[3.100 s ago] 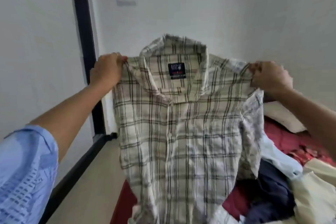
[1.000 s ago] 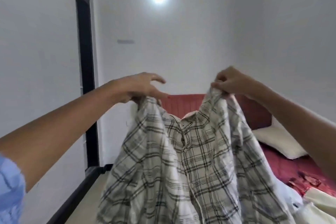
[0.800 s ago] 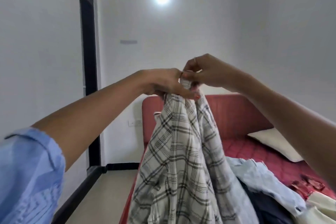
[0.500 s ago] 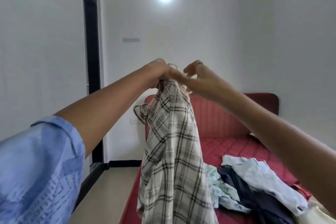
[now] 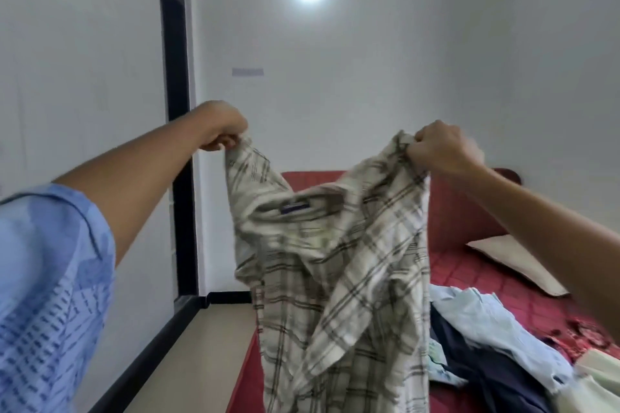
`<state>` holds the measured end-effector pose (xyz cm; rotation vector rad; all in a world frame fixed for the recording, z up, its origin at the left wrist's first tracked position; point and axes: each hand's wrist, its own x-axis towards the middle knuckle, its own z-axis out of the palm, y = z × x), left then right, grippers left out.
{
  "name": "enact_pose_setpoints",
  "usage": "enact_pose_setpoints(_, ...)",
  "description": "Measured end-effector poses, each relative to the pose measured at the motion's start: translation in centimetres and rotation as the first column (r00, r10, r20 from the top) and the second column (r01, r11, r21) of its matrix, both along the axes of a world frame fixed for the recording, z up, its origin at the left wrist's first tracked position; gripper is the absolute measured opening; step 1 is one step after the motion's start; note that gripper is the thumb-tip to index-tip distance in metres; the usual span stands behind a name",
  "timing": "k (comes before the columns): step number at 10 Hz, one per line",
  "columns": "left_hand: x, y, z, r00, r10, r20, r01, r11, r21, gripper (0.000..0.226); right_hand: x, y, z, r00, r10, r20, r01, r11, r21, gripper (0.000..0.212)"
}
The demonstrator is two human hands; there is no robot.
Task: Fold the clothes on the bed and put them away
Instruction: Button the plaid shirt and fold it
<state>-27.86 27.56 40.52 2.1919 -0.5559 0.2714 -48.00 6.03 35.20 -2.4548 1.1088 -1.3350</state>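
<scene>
- Your left hand [image 5: 224, 131] and right hand [image 5: 439, 151] each pinch the plaid shirt [image 5: 335, 278], which hangs above the bed [image 5: 469, 271].
- It looks light and limp; grip the shoulder seams.

Loose clothes [image 5: 496, 329] crowding bed [image 5: 469, 273]

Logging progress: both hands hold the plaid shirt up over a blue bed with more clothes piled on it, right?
Not quite: the bed is red, not blue, as the head view shows. The left hand and right hand hold the plaid shirt up; the clothes pile is there.
</scene>
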Motion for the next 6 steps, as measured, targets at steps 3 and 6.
enact_pose_setpoints(3, 4.3, 3.2, 0.3, 0.993, 0.112, -0.042, -0.116, 0.83, -0.545, 0.036, -4.1, -6.8, 3.0, 0.697, 0.182, 0.694, -0.526, 0.787, 0.322, 0.006)
enact_pose_setpoints(6, -5.0, 9.1, 2.4, 0.926, 0.209, 0.315, 0.042, 0.77, -0.636, 0.037, -9.0, -0.5, 5.5, 0.8, 0.278, 0.532, -0.197, 0.959, -0.204, 0.02)
